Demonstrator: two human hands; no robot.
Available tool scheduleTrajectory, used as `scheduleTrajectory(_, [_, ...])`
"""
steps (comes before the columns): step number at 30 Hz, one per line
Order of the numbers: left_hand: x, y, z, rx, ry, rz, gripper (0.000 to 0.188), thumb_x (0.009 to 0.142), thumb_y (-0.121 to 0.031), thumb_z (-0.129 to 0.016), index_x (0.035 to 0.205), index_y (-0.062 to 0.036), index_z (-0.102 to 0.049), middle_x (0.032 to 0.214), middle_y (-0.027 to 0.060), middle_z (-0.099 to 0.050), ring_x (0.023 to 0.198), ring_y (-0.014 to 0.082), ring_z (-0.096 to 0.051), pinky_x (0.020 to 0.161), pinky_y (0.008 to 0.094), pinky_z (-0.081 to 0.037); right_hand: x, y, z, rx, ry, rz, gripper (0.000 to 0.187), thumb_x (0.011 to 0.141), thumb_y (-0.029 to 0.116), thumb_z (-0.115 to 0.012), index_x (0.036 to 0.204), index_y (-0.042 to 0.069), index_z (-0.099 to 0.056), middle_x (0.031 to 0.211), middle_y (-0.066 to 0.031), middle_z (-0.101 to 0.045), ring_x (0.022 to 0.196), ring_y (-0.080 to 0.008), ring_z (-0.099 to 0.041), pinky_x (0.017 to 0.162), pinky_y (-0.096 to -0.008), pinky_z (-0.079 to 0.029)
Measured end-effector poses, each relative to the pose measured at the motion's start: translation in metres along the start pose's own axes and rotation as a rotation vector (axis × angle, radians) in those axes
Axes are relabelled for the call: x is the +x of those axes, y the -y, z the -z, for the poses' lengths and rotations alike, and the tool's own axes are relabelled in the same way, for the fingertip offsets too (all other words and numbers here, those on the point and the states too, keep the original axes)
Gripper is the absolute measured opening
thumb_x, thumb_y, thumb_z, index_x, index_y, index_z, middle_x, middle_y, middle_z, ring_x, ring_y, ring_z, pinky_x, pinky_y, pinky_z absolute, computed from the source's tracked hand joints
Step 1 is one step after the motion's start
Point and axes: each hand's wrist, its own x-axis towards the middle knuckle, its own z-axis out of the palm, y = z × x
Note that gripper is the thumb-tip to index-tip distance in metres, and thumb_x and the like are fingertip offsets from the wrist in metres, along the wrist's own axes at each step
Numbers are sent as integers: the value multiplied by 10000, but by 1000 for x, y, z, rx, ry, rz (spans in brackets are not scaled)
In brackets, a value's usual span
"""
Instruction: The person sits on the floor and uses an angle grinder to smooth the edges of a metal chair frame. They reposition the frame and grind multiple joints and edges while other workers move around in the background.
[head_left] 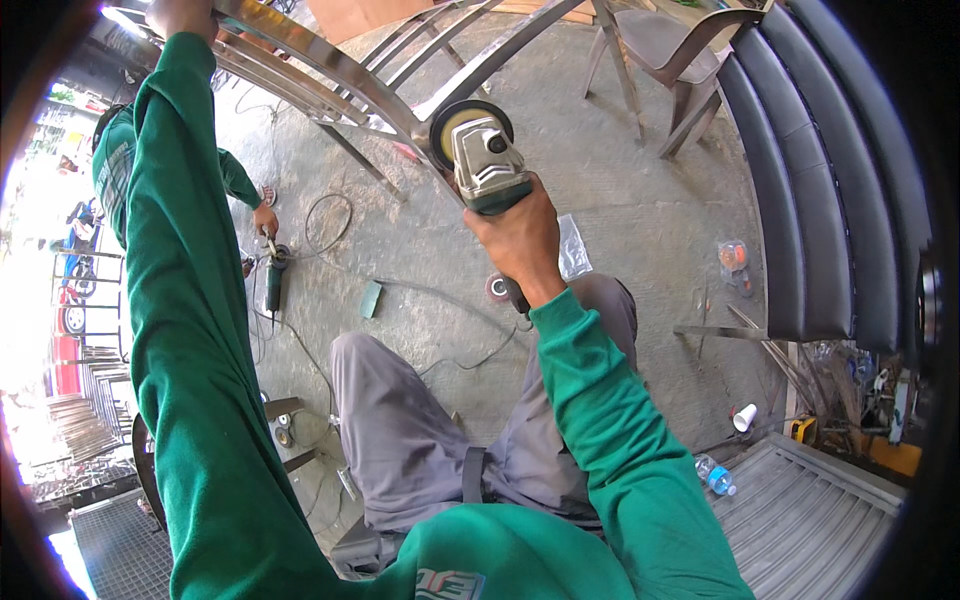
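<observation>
My right hand [520,235] is wrapped around the body of an angle grinder [488,170]. The grinder's round disc [462,128] is at the edge of a curved metal frame [365,82], and I cannot tell whether they touch. This frame has long bent rails and several slats, and stands in front of me across the top of the view. My left arm stretches far forward, and my left hand [182,16] grips the frame's far left end, its fingers partly cut off by the picture's edge.
At the left, a person in green bends over, one hand [265,218] at a second grinder [274,280]. Cords [400,290] cross the concrete floor. Right of me stand a brown chair [660,45], black padded panels [800,180], a water bottle [714,474] and a white cup [744,417].
</observation>
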Motion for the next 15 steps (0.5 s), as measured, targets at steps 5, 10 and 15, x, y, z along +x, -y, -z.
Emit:
scheduleTrajectory(5, [-1, 1, -6, -462, -12, 82, 251, 957, -231, -527, 742, -170, -641, 684, 47, -606, 638, 248, -614, 553, 421, -471, 0, 0, 1, 17, 21, 10, 587, 699, 235, -887, 1135, -46, -611, 1019, -242, -733, 957, -400, -731, 840, -444, -576])
scheduleTrajectory(10, [-4, 2, -15, -960, -34, 149, 266, 982, -242, -495, 764, -161, -624, 685, 52, -588, 625, 250, -595, 546, 426, -464, 3, -1, -1, 42, -24, 41, 635, 686, 263, -906, 1143, -38, -584, 1009, -267, -733, 966, -450, -722, 843, -488, -581])
scheduleTrajectory(15, [-2, 2, -25, -1292, -5, 191, 283, 1008, -254, -463, 787, -152, -607, 687, 57, -571, 611, 251, -576, 540, 432, -457, 2, -1, 1, 22, 31, 1, 641, 690, 266, -917, 1146, -37, -584, 1026, -271, -731, 978, -446, -723, 852, -481, -583])
